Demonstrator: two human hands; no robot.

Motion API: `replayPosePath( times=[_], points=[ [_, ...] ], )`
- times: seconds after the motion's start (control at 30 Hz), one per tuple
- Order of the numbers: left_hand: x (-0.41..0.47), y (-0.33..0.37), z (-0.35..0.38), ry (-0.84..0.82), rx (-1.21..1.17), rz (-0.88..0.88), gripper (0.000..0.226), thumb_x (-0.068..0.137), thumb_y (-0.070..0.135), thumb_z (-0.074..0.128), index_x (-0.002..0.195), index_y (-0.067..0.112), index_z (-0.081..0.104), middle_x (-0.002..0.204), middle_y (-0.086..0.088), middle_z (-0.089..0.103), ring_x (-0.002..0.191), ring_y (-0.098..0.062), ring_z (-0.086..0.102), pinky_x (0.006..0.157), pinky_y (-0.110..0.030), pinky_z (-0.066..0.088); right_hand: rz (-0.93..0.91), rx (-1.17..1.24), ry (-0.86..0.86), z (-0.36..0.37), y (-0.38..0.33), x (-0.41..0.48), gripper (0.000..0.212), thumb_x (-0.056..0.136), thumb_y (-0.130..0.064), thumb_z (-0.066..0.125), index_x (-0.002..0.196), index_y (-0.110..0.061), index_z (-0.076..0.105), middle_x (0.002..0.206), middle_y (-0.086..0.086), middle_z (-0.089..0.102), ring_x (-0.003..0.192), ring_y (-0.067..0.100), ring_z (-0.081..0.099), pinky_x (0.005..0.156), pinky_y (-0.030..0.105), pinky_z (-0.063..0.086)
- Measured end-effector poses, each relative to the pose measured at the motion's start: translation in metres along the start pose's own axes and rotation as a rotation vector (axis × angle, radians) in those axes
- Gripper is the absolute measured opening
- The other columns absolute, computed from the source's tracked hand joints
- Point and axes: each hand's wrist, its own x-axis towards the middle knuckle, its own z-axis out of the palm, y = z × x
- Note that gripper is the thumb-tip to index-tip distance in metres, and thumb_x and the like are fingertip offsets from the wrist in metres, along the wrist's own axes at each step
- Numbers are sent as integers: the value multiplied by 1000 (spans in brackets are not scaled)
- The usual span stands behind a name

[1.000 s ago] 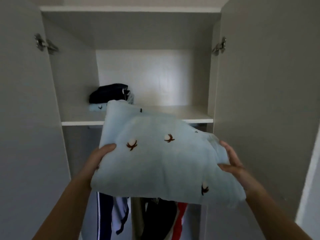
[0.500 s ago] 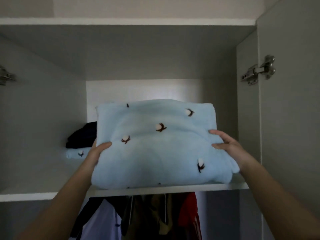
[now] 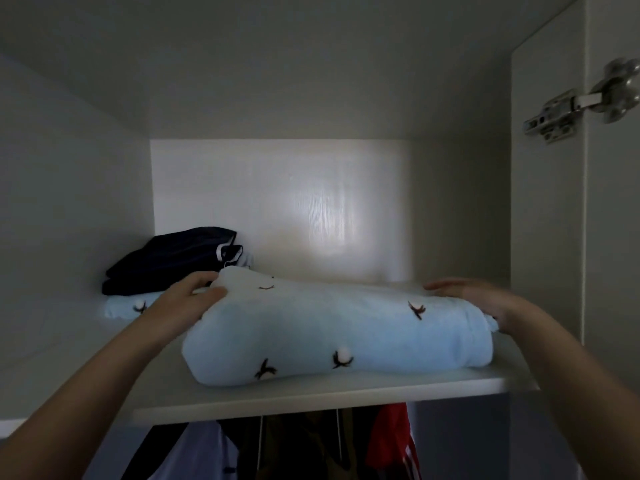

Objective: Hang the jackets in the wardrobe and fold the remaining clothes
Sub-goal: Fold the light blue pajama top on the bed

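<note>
On upper wardrobe shelf, near edge: left-hand fingers (image 3: 200, 280) curled round far-left corner of folded light-blue fleece garment (image 3: 329, 334) with cotton-boll print, thumb on top; left hand (image 3: 194, 296) gripping. Right hand (image 3: 474, 296) blurred, fingers straight, flat on garment's right end. Garment lying on white shelf board (image 3: 311, 396). Far left: folded navy clothes (image 3: 173, 261) stacked on second light-blue piece (image 3: 128, 306). Below shelf: hanging red garment (image 3: 391, 438). Right: metal hinge (image 3: 571, 105).

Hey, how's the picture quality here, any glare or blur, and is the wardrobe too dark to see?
Head view: a soft glare patch sits on the white back panel; the right hand is smeared by motion blur, the left hand gripping the folded blue garment is sharper; hanging clothes under the shelf are dim.
</note>
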Motion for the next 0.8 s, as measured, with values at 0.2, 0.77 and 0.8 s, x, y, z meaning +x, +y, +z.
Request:
replayPosePath(
  times=[0.2,0.77,0.8],
  points=[
    [-44,17,16,-37,576,562,61,85,68,36,132,31,51,132,20,47,122,-2,43,102,-20,29,-333,-499,157,31,-14,-39,23,95,-36,52,116,-33,62,116,-9,63,110,11,57,96,29,41],
    [92,-5,79,-338,1093,656,95,78,55,65,150,33,8,153,6,25,139,-15,25,111,-44,21,-318,-1349,-47,126,-55,26,100,77,-52,66,150,-23,6,130,13,42,112,32,54,92,40,47],
    [106,-10,81,-357,1110,631,94,79,51,66,151,32,7,154,6,22,141,-15,20,112,-47,19,-310,-1386,-48,134,-58,36,98,79,-52,64,151,-19,6,131,14,44,114,32,53,94,41,47]
  ],
)
